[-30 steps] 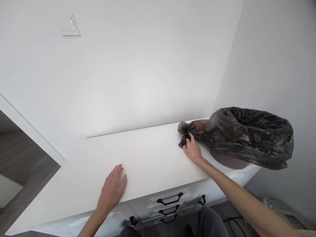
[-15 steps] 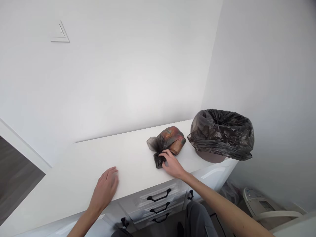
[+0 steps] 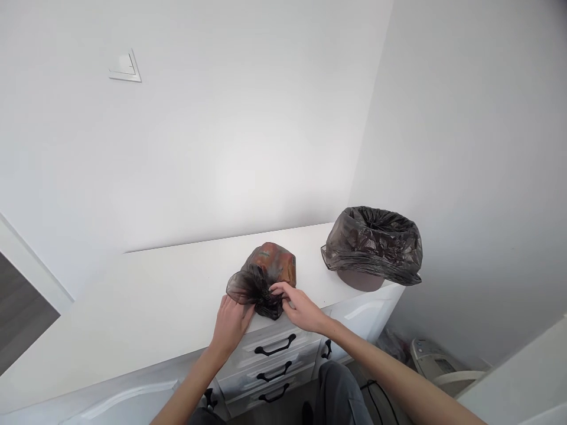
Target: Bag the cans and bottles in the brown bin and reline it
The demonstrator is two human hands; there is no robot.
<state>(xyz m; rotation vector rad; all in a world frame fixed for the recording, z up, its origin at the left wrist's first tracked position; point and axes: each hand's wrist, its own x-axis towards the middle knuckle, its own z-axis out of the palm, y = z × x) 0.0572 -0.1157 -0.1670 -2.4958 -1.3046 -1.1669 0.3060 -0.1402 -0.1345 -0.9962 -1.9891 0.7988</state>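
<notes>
A tied dark translucent plastic bag (image 3: 270, 262) with orange and brown items showing through lies on the white cabinet top. Its gathered neck and loose ends face the front edge. My right hand (image 3: 303, 307) pinches the bag's gathered part from the right. At the left side of the knot is my left hand (image 3: 233, 319), its fingers partly under the loose plastic, thumb against the bag; what its fingertips grip is hidden.
To the right on the white cabinet top (image 3: 177, 295) stands a brown bin (image 3: 361, 280) lined with a dark plastic bag (image 3: 381, 245). Black-handled drawers (image 3: 274, 345) are below the front edge. A wall switch (image 3: 126, 68) is at upper left.
My left hand has moved right to the bag from the bare cabinet top. The bag has shifted left and toward me, with my right hand still on it. The view has shifted slightly.
</notes>
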